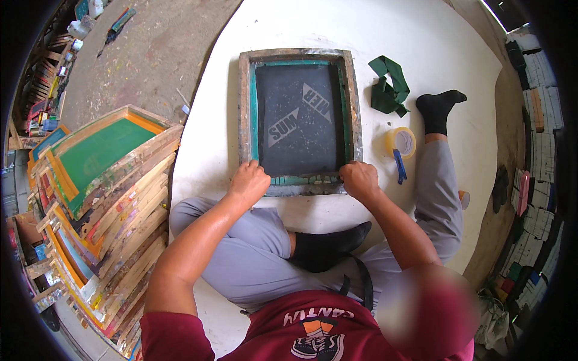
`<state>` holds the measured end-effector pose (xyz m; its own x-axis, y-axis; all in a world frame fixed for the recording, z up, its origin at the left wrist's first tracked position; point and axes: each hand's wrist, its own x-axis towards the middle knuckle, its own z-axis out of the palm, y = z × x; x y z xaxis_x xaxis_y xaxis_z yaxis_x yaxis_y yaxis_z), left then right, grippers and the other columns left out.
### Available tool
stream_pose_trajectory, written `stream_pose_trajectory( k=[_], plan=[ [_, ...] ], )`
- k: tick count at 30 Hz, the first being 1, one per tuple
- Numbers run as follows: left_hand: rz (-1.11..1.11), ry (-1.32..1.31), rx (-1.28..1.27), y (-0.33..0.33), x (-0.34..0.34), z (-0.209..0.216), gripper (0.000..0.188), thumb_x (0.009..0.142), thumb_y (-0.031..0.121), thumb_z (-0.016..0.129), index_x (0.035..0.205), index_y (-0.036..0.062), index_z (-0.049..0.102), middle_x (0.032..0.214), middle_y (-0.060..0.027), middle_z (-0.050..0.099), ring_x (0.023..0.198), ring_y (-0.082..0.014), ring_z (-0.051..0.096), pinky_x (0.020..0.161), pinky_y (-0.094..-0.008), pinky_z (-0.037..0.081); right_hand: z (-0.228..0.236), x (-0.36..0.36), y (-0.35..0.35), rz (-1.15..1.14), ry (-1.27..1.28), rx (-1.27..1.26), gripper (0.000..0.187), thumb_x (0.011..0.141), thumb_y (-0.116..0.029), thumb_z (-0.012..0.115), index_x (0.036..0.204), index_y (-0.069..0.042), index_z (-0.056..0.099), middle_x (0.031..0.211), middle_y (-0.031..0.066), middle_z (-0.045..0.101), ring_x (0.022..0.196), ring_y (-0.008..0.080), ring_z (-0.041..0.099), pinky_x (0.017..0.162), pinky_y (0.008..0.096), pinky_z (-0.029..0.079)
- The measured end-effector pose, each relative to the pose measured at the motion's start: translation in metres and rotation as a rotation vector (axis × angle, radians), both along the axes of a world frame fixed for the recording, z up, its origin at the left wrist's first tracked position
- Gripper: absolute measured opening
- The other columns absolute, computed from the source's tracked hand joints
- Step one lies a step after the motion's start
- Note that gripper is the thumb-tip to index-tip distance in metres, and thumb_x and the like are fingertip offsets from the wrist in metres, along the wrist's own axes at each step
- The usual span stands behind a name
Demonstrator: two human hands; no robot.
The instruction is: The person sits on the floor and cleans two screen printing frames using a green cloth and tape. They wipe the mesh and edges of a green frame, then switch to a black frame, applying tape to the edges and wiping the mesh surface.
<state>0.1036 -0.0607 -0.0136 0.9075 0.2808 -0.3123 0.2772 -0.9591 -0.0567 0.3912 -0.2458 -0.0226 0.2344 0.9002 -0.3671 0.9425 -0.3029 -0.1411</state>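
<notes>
A wooden screen printing frame [244, 108] lies on the white sheet in front of my crossed legs. Green shows along its inner borders, and a dark, speckled panel with pale angular lettering [298, 135] fills the middle. My left hand [250, 179] is closed on the frame's near left corner, fingers curled over the inner side. At the near right corner my right hand [361, 179] is closed the same way. The undersides of both grips are hidden. Right of the frame are a roll of yellowish tape [404, 142] and a blue cutter knife [399, 166].
Dark green strips [390, 87] lie crumpled beyond the tape. My outstretched leg [436, 180] borders the right side. A tall stack of wooden screens [129, 180] stands at the left, close to the white sheet [211, 120]. Shelves with containers line the far left.
</notes>
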Motion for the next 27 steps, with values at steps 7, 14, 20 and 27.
stream_pose_trajectory(
  k=[7,14,20,27],
  plan=[
    [0.047,0.037,-0.073,0.002,0.002,0.0,0.012,0.08,0.008,0.071,0.082,0.0043,0.082,0.091,-0.0102,0.078,0.1,-0.0265,0.07,0.088,-0.0372,0.055,0.0,-0.001,0.002,0.046,-0.012,0.009,0.014,0.083,-0.01,0.065,0.077,-0.01,0.078,0.079,0.0153,0.076,0.078,0.0339,0.079,0.066,0.0458,0.061],
    [0.054,0.044,-0.104,0.003,0.004,0.0,0.011,0.081,0.006,0.071,0.082,0.0032,0.081,0.092,-0.0117,0.078,0.101,-0.028,0.071,0.089,-0.0382,0.057,0.002,0.0,0.009,0.058,-0.024,-0.083,0.014,0.083,-0.009,0.067,0.08,-0.011,0.081,0.081,0.0149,0.078,0.08,0.0321,0.08,0.067,0.0435,0.062],
    [0.064,0.066,-0.134,0.005,0.006,0.0,0.01,0.08,0.006,0.072,0.083,0.0022,0.081,0.094,-0.0131,0.078,0.102,-0.0291,0.071,0.089,-0.0393,0.058,-0.001,-0.001,0.012,0.021,-0.038,-0.147,0.013,0.084,-0.012,0.07,0.083,-0.014,0.083,0.083,0.014,0.079,0.083,0.0325,0.079,0.072,0.044,0.062],
    [0.046,0.05,-0.135,0.008,0.004,-0.004,0.011,0.083,0.008,0.071,0.081,0.0047,0.082,0.09,-0.014,0.079,0.099,-0.0289,0.073,0.085,-0.0402,0.06,0.009,-0.004,0.018,0.062,-0.049,-0.209,0.016,0.088,-0.011,0.066,0.088,-0.012,0.083,0.088,0.0126,0.08,0.086,0.0298,0.081,0.07,0.0414,0.063]
  ],
)
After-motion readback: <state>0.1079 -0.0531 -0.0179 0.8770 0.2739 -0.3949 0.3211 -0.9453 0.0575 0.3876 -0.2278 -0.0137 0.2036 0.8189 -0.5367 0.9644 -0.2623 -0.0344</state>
